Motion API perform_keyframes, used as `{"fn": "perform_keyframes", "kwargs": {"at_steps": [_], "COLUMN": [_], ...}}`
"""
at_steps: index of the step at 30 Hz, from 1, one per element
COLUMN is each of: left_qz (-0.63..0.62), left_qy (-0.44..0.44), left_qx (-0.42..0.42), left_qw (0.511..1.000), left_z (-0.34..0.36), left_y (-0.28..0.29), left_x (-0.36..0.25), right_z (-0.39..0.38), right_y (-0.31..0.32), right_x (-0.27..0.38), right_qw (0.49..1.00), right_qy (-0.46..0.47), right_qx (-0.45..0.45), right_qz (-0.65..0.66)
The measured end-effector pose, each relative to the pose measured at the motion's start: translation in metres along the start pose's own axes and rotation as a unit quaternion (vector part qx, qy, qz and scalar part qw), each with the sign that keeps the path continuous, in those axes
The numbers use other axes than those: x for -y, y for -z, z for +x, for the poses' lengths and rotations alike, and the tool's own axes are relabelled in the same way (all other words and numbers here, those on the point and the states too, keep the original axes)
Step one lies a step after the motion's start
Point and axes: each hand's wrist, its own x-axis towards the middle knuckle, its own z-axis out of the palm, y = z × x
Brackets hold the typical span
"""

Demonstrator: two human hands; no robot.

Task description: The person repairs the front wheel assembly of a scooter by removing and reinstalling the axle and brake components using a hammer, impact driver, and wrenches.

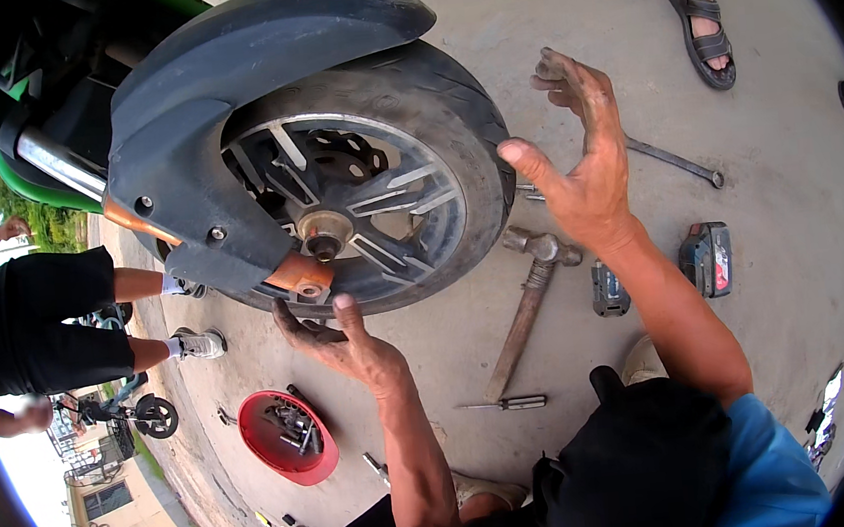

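Flanking the silver-and-black spoked wheel with its black tyre [392, 204], the bare left hand [355, 355] and bare right hand [589, 169] are empty, thumbs and fingers apart. The left hand is at the wheel's near edge, the right hand just off its right side; whether either touches it, I cannot tell. Over the wheel curves a matte black plastic fender [173, 170]. Nearer the person than the wheel lies a wooden-handled steel hammer [520, 325]; at the wheel's lower left stands a red round bowl [310, 473] holding metal parts [301, 427].
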Motion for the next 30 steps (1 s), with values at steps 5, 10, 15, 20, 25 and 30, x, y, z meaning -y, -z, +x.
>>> {"fn": "perform_keyframes", "kwargs": {"at_steps": [5, 10, 15, 20, 25, 30], "left_qz": [-0.018, -0.092, -0.041, -0.076, -0.047, -0.013], "left_qy": [-0.031, 0.021, -0.008, -0.01, -0.006, -0.018], "left_qx": [0.041, 0.034, -0.014, -0.021, -0.006, -0.009], "left_qw": [0.999, 0.995, 0.999, 0.997, 0.999, 1.0], "left_z": [-0.007, -0.002, -0.004, -0.005, -0.002, 0.002], "left_y": [-0.031, -0.047, -0.058, -0.062, -0.055, -0.049], "left_x": [-0.018, -0.025, -0.017, -0.021, -0.016, -0.009], "right_z": [-0.034, -0.075, -0.07, -0.086, -0.107, -0.127], "right_y": [0.02, 0.028, 0.023, 0.023, 0.026, 0.013], "right_x": [-0.072, -0.078, -0.077, -0.065, -0.063, -0.067], "right_qw": [0.93, 0.788, 0.686, 0.685, 0.72, 0.745], "right_qy": [-0.268, -0.183, -0.194, -0.129, -0.134, -0.125], "right_qx": [0.25, 0.547, 0.668, 0.683, 0.641, 0.584], "right_qz": [-0.007, -0.215, -0.211, -0.22, -0.231, -0.298]}}
